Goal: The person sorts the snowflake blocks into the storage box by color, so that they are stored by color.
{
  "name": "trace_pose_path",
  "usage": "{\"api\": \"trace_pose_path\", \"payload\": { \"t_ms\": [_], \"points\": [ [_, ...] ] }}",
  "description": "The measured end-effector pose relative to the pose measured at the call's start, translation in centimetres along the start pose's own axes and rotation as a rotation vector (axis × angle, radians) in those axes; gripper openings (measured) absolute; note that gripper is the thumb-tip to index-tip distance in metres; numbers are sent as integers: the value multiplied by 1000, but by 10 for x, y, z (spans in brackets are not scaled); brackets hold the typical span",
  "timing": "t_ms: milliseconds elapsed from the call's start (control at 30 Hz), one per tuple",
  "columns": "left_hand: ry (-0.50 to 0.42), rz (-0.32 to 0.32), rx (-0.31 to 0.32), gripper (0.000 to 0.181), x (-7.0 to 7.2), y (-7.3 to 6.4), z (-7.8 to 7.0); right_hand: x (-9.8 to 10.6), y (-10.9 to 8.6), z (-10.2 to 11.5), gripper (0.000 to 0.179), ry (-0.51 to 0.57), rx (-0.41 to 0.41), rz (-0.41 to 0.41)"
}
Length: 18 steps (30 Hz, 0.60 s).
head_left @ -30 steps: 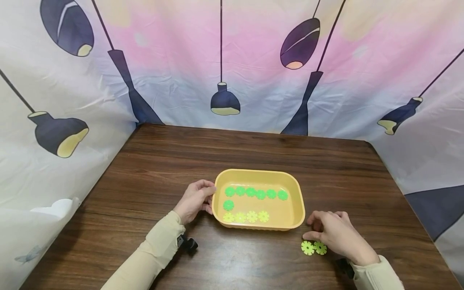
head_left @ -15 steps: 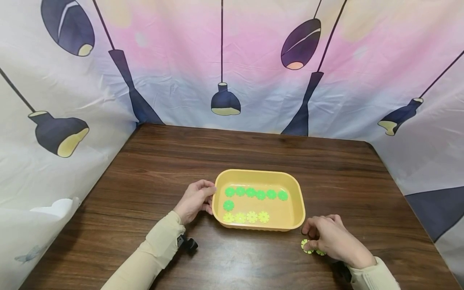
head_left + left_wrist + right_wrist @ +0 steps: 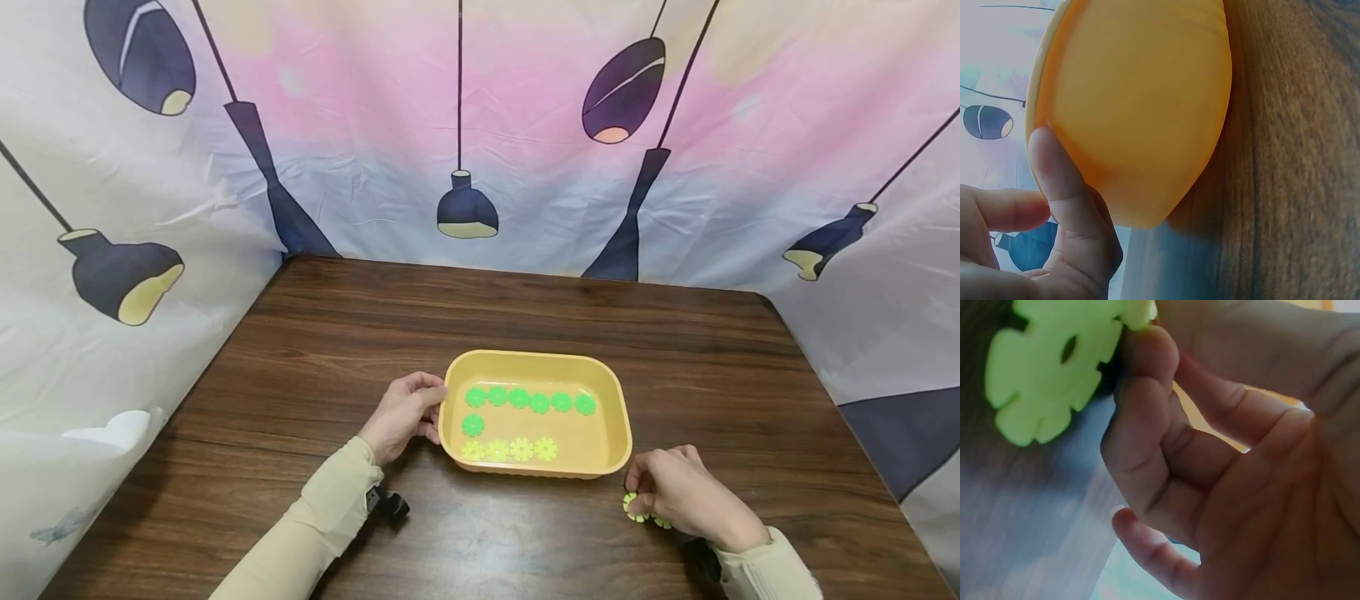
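Observation:
A yellow plastic tub (image 3: 577, 450) stands on the table, with a row of green notched snowflake discs (image 3: 518, 397), one more green disc (image 3: 472, 425) below it and a row of yellow-green ones (image 3: 521, 449) inside. My left hand (image 3: 401, 417) pinches the tub's left rim, its thumb (image 3: 1057, 162) against the outer wall. To the right, on the table, my right hand (image 3: 693, 498) pinches a yellow-green snowflake disc (image 3: 630, 508) between thumb and curled fingers. Beside that lies a second yellow-green disc (image 3: 662, 522), partly hidden by the hand; the right wrist view shows a disc (image 3: 1041, 381) close up.
Dark wood table (image 3: 360, 325) surrounds the tub. Behind it hangs a cloth backdrop (image 3: 525, 100) printed with lamps, and cloth also covers both sides. A black wrist camera (image 3: 393, 507) sits under the left sleeve.
My right hand has come down and slightly left onto the yellow-green discs, and its thumb and fingers have closed on one. The left hand and the tub stay in place.

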<state>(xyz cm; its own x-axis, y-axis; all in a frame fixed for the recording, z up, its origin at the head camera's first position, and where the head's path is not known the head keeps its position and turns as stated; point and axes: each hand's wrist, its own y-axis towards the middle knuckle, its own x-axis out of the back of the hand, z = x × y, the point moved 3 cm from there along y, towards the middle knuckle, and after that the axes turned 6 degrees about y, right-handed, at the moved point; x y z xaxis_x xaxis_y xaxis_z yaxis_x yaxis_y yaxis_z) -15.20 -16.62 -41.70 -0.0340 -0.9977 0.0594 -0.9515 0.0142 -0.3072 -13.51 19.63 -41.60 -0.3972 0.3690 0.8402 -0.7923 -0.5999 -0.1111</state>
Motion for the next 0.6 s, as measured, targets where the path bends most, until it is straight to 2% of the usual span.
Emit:
{"api": "trace_pose_path", "payload": {
  "t_ms": [400,600],
  "points": [
    [3,3,-3,29,0,0,0,0,3,-1,24,12,11,4],
    [3,2,-3,28,0,0,-1,2,3,-4,23,52,-12,42]
  ]
}}
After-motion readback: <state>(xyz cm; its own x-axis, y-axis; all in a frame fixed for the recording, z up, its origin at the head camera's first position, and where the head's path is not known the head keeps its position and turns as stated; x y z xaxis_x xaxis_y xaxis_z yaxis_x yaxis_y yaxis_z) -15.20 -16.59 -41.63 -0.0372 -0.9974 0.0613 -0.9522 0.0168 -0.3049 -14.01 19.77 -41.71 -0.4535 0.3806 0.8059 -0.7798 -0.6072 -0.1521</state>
